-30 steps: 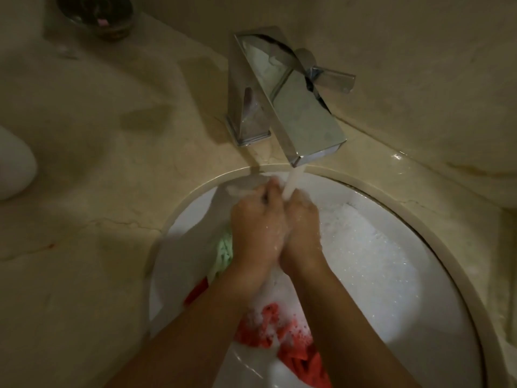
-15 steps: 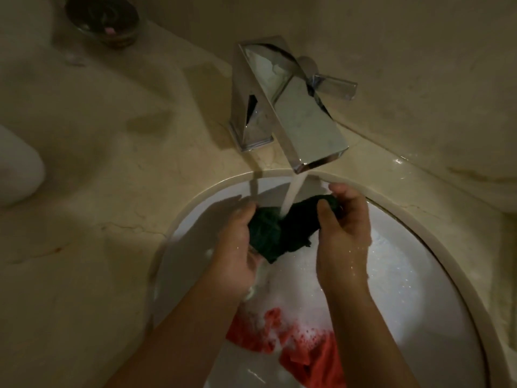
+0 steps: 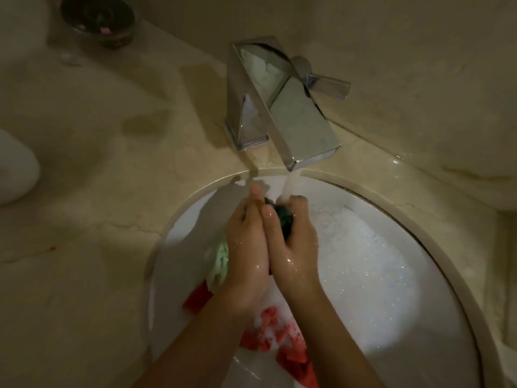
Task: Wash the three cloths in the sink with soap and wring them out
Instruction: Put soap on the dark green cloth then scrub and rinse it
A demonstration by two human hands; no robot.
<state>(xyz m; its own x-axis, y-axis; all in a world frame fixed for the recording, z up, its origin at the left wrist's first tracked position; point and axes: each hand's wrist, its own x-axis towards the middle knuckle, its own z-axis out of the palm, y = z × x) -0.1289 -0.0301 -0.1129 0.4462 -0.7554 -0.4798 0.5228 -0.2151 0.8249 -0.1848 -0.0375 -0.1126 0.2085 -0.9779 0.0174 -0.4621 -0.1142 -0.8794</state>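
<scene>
From the head view, your left hand [image 3: 246, 247] and right hand [image 3: 293, 245] are pressed together side by side under the tap [image 3: 282, 107], over the far part of the sink [image 3: 436, 256]. Between them you squeeze the dark green cloth [image 3: 284, 218]; only a small bunched piece of it shows between the thumbs. The right hand's fingers are curled round it. The left hand's fingers lie against it, closed over the bundle as far as can be seen. Water [image 3: 289, 186] runs from the spout onto the right hand's knuckles and the cloth.

Below your left wrist, the pale green cloth [image 3: 221, 267] lies in the sink, just beside the red cloth [image 3: 279, 334], which spreads under both forearms, partly covered with foam. Suds [image 3: 361, 259] fill the right side of the basin.

On the counter [image 3: 98, 191], a dark bowl [image 3: 98, 21] stands at the far left corner, and a white object [image 3: 14, 166] sits at the left edge.
</scene>
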